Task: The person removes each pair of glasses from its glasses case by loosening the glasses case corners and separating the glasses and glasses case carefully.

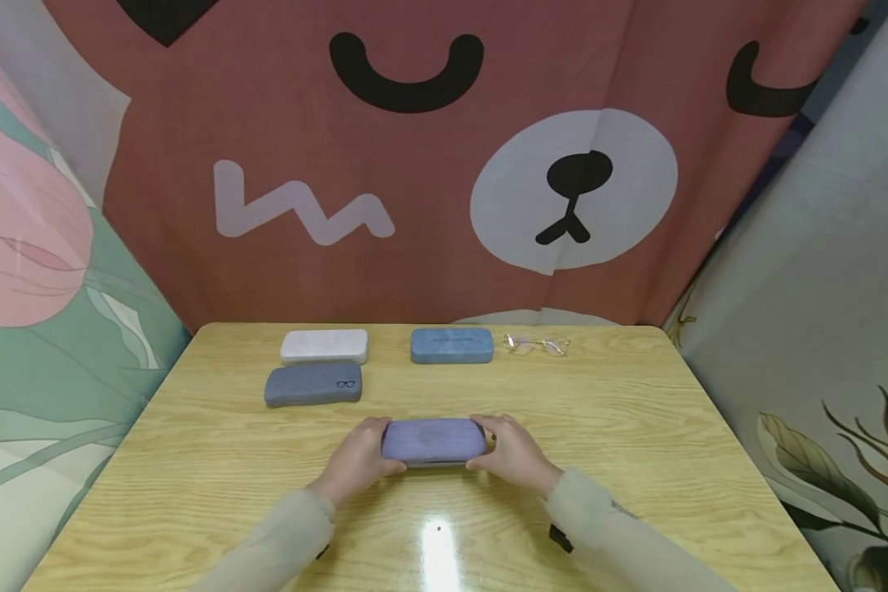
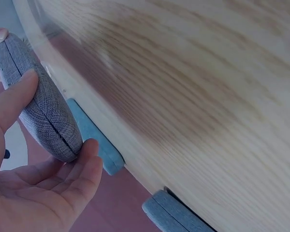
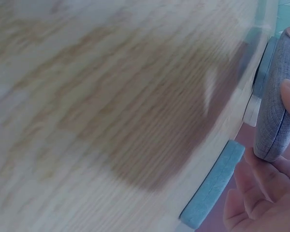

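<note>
A purple fabric glasses case [image 1: 433, 441] is held between both hands near the middle of the table, its lid closed. My left hand [image 1: 360, 460] grips its left end, thumb on the near side and fingers at the far side. My right hand [image 1: 514, 454] grips the right end in the same way. In the left wrist view the case [image 2: 41, 101] shows a dark seam along its side, with the left hand [image 2: 43, 193] around its end. The right wrist view shows the case [image 3: 279, 101] raised off the table, the right hand [image 3: 266, 188] at its lower end.
Behind, a white case [image 1: 324, 345] stands at the back left, with a grey-blue case [image 1: 313, 384] bearing a small glasses mark in front of it. A blue case [image 1: 451, 345] and thin-framed glasses [image 1: 537, 344] lie toward the back right. Printed curtains surround the wooden table [image 1: 622, 427].
</note>
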A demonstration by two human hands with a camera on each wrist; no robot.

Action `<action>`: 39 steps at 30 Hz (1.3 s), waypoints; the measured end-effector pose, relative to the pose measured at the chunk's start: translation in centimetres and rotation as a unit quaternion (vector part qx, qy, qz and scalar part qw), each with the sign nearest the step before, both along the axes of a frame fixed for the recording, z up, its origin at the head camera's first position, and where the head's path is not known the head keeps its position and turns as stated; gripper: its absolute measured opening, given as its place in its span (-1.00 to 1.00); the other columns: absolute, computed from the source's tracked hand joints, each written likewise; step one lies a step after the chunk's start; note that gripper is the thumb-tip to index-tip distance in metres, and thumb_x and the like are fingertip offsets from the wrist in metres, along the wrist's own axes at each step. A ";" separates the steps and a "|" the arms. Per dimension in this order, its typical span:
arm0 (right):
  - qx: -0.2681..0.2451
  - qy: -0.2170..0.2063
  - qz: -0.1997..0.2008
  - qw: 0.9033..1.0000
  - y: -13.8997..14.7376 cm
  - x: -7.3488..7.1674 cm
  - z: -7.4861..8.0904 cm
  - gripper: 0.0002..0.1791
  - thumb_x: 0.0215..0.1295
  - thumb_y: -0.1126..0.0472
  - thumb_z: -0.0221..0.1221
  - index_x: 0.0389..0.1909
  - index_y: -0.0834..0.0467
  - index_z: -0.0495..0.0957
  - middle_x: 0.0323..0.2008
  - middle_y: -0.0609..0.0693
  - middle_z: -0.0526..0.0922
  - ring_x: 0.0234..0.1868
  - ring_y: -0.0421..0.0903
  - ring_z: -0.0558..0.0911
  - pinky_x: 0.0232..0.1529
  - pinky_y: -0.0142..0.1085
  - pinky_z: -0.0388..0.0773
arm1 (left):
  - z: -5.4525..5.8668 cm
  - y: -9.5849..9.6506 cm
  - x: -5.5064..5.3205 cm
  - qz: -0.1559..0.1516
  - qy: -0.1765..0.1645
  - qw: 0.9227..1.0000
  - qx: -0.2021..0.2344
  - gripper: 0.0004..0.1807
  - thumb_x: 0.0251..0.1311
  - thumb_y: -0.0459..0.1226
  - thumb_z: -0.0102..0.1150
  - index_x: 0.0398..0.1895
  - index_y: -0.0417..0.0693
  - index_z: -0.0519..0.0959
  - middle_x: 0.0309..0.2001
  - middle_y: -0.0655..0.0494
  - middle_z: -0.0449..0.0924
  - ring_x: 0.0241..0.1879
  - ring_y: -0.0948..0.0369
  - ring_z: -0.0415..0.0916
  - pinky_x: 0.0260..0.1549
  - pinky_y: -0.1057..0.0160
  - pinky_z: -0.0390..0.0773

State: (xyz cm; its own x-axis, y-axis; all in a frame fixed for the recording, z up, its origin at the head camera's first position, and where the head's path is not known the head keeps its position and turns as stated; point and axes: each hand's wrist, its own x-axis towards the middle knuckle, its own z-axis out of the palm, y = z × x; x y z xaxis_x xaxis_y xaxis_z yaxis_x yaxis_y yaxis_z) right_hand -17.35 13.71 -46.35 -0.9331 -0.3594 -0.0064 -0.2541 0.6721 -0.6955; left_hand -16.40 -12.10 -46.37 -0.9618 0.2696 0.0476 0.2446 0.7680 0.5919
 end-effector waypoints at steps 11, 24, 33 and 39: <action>0.006 -0.003 -0.016 1.000 1.4 0.1 -0.4 -0.20 -0.06 0.25 0.50 0.27 0.31 0.42 0.11 0.15 0.54 -0.27 -0.12 0.44 -0.25 -0.19 0.46 | -0.6 1.6 -0.1 -0.018 0.017 1.000 -0.010 -0.21 -0.17 -0.26 0.58 0.09 -0.56 0.43 0.01 -0.40 0.51 0.01 -0.20 0.51 0.04 -0.08 0.50; 0.015 -0.010 -0.018 1.000 2.6 0.2 -0.8 -0.20 -0.08 0.28 0.50 0.26 0.34 0.43 -0.51 -0.03 0.40 -0.50 -0.14 0.32 -0.52 -0.31 0.29 | -1.5 2.8 -0.3 -0.027 0.013 1.000 -0.006 -0.23 -0.16 -0.25 0.58 0.08 -0.54 0.43 -0.02 -0.33 0.52 -0.01 -0.16 0.51 0.03 -0.07 0.50; 0.019 -0.019 -0.019 0.999 3.3 0.0 -1.0 -0.19 -0.09 0.30 0.50 0.26 0.35 0.42 -0.35 0.02 0.57 -0.54 -0.17 0.37 -0.51 -0.35 0.36 | -1.9 3.6 -0.6 -0.040 0.018 0.999 -0.020 -0.25 -0.20 -0.25 0.59 0.03 -0.51 0.46 -0.09 -0.29 0.54 -0.07 -0.12 0.54 -0.01 -0.04 0.53; 0.021 -0.019 -0.031 0.999 3.6 -0.3 -1.2 -0.19 -0.16 0.31 0.53 0.22 0.34 0.46 -0.09 0.14 0.64 -0.44 -0.16 0.42 -0.42 -0.34 0.36 | -1.7 4.2 -0.7 -0.041 0.011 0.999 -0.024 -0.25 -0.20 -0.29 0.59 0.03 -0.54 0.45 -0.08 -0.32 0.54 -0.06 -0.13 0.53 0.00 -0.04 0.52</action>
State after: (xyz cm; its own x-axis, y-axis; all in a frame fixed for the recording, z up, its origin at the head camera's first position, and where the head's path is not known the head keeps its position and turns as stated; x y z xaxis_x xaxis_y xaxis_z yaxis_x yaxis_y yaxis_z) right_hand -17.69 17.31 -47.57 -0.9526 -0.2989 -0.0562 -0.1847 0.7153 -0.6740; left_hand -17.11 -7.94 -48.12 -0.9351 0.3501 0.0539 0.3209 0.7726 0.5479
